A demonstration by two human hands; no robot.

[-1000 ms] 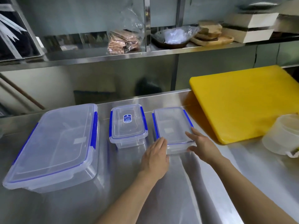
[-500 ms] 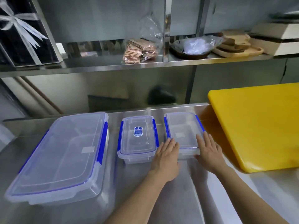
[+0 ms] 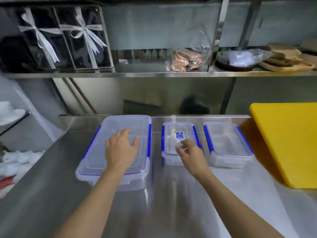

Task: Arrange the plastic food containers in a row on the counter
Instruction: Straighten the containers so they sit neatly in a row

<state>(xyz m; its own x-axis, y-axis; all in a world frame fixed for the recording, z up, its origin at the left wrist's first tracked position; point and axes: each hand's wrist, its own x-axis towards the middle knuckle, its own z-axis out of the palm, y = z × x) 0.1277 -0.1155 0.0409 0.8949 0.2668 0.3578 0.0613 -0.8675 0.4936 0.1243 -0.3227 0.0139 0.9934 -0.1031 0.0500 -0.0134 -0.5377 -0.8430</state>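
Three clear plastic containers with blue clips stand side by side on the steel counter [image 3: 171, 203]. The large container [image 3: 96, 162] is at the left; my left hand [image 3: 121, 148] lies flat on its lid, fingers spread. In the middle is the small container [image 3: 173, 133] with a blue sticker; my right hand [image 3: 190, 152] hovers over its near end, fingers loosely curled, holding nothing. The medium container [image 3: 226, 143] stands at the right, untouched.
A thick yellow cutting board [image 3: 288, 140] lies right of the containers. A steel shelf [image 3: 154, 73] above carries black ribboned boxes [image 3: 60, 36], a bag of wafers [image 3: 187, 60], a wrapped bowl [image 3: 240, 58] and wooden boards [image 3: 288, 60]. White cloths [image 3: 15, 160] lie beyond the counter's left edge.
Both hands left the medium container and moved left: the left hand onto the large container's lid, the right hand over the small container. My view shifted left.
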